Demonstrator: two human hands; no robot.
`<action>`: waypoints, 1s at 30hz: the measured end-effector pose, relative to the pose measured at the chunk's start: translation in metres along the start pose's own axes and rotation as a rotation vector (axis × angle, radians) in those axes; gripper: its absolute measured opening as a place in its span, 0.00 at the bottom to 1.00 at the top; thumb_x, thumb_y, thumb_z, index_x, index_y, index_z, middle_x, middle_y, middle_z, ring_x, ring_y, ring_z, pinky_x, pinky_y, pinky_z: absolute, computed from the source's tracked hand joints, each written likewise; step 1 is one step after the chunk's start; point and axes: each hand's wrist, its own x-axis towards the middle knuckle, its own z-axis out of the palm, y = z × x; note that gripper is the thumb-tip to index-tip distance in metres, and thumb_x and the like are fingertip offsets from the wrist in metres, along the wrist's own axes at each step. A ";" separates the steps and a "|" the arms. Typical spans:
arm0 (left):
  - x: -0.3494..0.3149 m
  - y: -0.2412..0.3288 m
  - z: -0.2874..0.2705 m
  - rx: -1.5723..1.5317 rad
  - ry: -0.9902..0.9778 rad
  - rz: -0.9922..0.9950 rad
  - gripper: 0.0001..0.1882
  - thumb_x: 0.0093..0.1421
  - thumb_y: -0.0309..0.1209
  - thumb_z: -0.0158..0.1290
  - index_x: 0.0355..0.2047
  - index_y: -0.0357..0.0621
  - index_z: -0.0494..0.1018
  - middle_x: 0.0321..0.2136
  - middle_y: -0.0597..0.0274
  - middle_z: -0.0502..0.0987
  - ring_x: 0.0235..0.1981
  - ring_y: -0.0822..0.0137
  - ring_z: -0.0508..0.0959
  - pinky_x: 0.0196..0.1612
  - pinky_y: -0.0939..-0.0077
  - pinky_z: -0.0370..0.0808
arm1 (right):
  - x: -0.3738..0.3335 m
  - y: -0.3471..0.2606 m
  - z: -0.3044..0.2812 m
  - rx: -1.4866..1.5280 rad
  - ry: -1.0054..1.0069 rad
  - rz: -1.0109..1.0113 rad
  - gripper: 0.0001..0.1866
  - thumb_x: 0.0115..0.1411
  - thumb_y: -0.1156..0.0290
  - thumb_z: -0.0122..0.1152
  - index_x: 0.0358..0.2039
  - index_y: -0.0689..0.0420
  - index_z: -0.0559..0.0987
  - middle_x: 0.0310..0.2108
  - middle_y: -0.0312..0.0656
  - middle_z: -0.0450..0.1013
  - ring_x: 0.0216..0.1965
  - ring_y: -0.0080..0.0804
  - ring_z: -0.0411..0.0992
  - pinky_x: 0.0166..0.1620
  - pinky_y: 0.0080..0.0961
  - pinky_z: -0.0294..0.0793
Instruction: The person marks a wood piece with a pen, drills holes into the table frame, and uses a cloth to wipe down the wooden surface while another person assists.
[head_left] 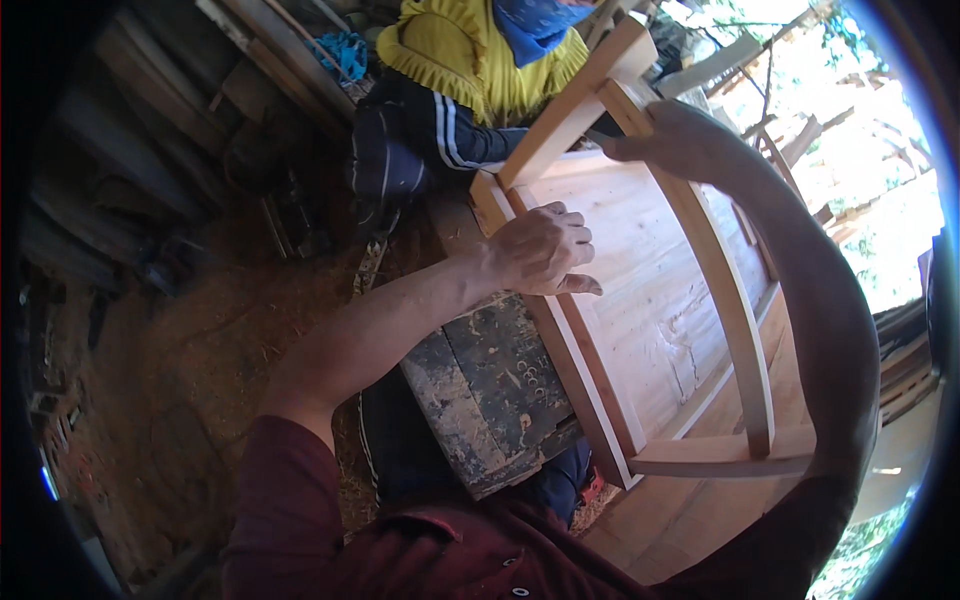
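Note:
A pale wooden frame point(712, 245) with squared legs and rails stands tilted in front of me, with a wide light panel point(640, 250) set inside it. My left hand point(545, 250) is closed over the long left rail point(575, 360), its fingers curled and its thumb lying toward the panel. At the far upper rail, my right hand point(685, 145) is wrapped over the wood near a corner joint, with part of its fingers hidden. The frame's lower left side rests against a worn, dark-stained wooden block point(495, 380).
Across from me sits a person in a yellow ruffled top point(450, 60), close to the frame's far corner. Timber boards point(160, 80) lean at the left. Sawdust covers the brown floor point(220, 350). Scrap wood point(850, 210) is piled in bright light at the right.

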 end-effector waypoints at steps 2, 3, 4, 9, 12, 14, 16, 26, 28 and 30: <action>-0.017 -0.001 -0.011 0.049 0.302 0.036 0.23 0.56 0.51 0.60 0.24 0.43 0.72 0.29 0.59 0.75 0.38 0.56 0.75 0.45 0.62 0.70 | -0.011 0.000 -0.002 -0.014 -0.109 0.053 0.37 0.50 0.40 0.68 0.39 0.68 0.77 0.36 0.53 0.74 0.39 0.45 0.74 0.45 0.39 0.71; -0.034 -0.007 -0.015 0.091 0.376 -0.094 0.21 0.55 0.47 0.63 0.32 0.41 0.73 0.34 0.56 0.74 0.41 0.54 0.75 0.46 0.62 0.71 | -0.022 -0.003 0.001 -0.033 -0.077 0.032 0.34 0.53 0.44 0.68 0.42 0.67 0.75 0.37 0.53 0.73 0.39 0.44 0.74 0.45 0.39 0.71; -0.044 -0.018 -0.016 0.092 0.379 -0.095 0.21 0.55 0.47 0.63 0.32 0.41 0.73 0.34 0.56 0.74 0.41 0.54 0.75 0.46 0.62 0.71 | -0.028 -0.005 0.001 -0.036 -0.076 0.030 0.34 0.53 0.44 0.68 0.42 0.67 0.75 0.37 0.53 0.73 0.39 0.44 0.74 0.45 0.39 0.71; -0.069 -0.055 0.018 -0.233 0.719 -0.663 0.33 0.55 0.49 0.65 0.49 0.37 0.67 0.38 0.48 0.73 0.40 0.52 0.76 0.47 0.60 0.73 | -0.060 -0.032 -0.016 0.028 -0.105 0.065 0.27 0.57 0.53 0.67 0.46 0.63 0.73 0.38 0.52 0.74 0.41 0.42 0.74 0.48 0.38 0.71; -0.074 -0.057 0.020 -0.468 0.609 -0.809 0.33 0.55 0.50 0.64 0.48 0.35 0.67 0.40 0.47 0.74 0.40 0.57 0.78 0.43 0.64 0.75 | -0.080 -0.053 -0.014 0.112 -0.068 0.048 0.29 0.60 0.56 0.65 0.52 0.63 0.68 0.43 0.53 0.73 0.46 0.39 0.74 0.51 0.41 0.72; -0.072 -0.051 0.023 -0.515 0.568 -0.851 0.30 0.58 0.46 0.63 0.49 0.34 0.66 0.39 0.50 0.75 0.42 0.61 0.76 0.47 0.66 0.73 | -0.082 -0.055 -0.020 0.173 -0.170 0.104 0.29 0.61 0.58 0.64 0.55 0.62 0.66 0.43 0.55 0.74 0.45 0.46 0.75 0.50 0.43 0.72; -0.069 -0.037 0.031 -0.566 0.579 -0.839 0.30 0.57 0.45 0.64 0.48 0.34 0.66 0.38 0.50 0.75 0.41 0.62 0.76 0.46 0.67 0.73 | -0.094 -0.046 -0.015 0.230 -0.267 0.161 0.29 0.61 0.60 0.62 0.57 0.60 0.64 0.42 0.57 0.75 0.45 0.53 0.76 0.50 0.46 0.73; -0.108 -0.026 -0.003 -0.789 0.384 -0.708 0.26 0.55 0.38 0.67 0.45 0.30 0.72 0.40 0.49 0.77 0.42 0.63 0.79 0.46 0.70 0.78 | -0.179 -0.038 -0.011 0.179 -0.251 0.502 0.38 0.56 0.63 0.65 0.65 0.58 0.60 0.42 0.56 0.76 0.46 0.51 0.76 0.52 0.47 0.72; -0.119 -0.038 0.007 -0.994 0.291 -0.721 0.22 0.56 0.35 0.66 0.44 0.30 0.74 0.41 0.50 0.78 0.42 0.65 0.80 0.47 0.72 0.79 | -0.188 -0.040 -0.011 0.129 -0.247 0.537 0.38 0.56 0.62 0.64 0.65 0.57 0.61 0.40 0.53 0.77 0.44 0.47 0.77 0.50 0.45 0.73; -0.129 -0.055 0.017 -1.080 0.334 -0.744 0.13 0.59 0.30 0.62 0.39 0.33 0.79 0.39 0.56 0.80 0.41 0.69 0.81 0.47 0.75 0.80 | -0.183 -0.048 -0.012 0.294 -0.223 0.559 0.38 0.56 0.59 0.65 0.65 0.55 0.62 0.34 0.45 0.76 0.37 0.38 0.78 0.46 0.39 0.75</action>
